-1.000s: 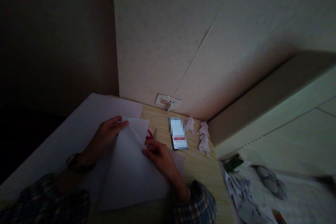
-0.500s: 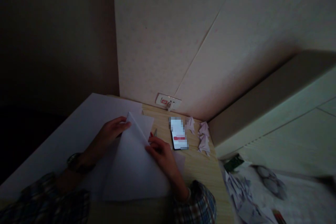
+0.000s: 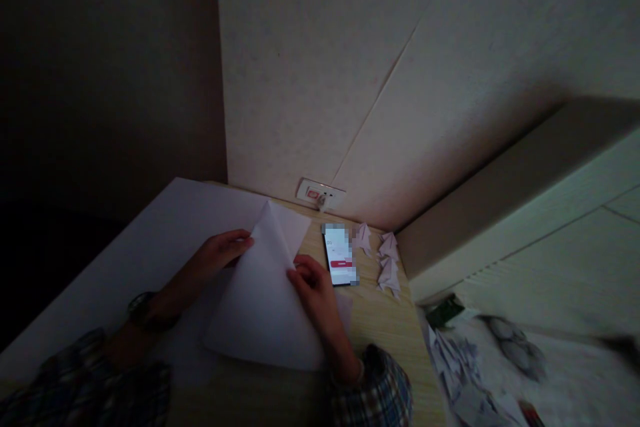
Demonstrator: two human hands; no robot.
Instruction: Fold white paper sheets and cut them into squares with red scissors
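A white sheet of paper (image 3: 265, 307), folded over to a point at its top, is held up between both hands above the table. My left hand (image 3: 227, 247) pinches its left edge just below the point. On the right edge, my right hand (image 3: 313, 283) grips the fold with thumb and fingers. Under the hands lies a large white sheet (image 3: 190, 210) that covers the table's left side. A phone (image 3: 341, 253) with its screen lit rests to the right of my right hand.
Several small folded paper figures (image 3: 388, 275) stand at the right of the wooden table (image 3: 395, 347). A wall socket (image 3: 320, 193) with a plug is behind. Crumpled and folded papers (image 3: 460, 367) lie lower right, beyond the table edge, beside a green packet (image 3: 447, 310).
Both hands have shifted the folded paper slightly to the right and away. The red-handled scissors seen beside my right hand are now hidden.
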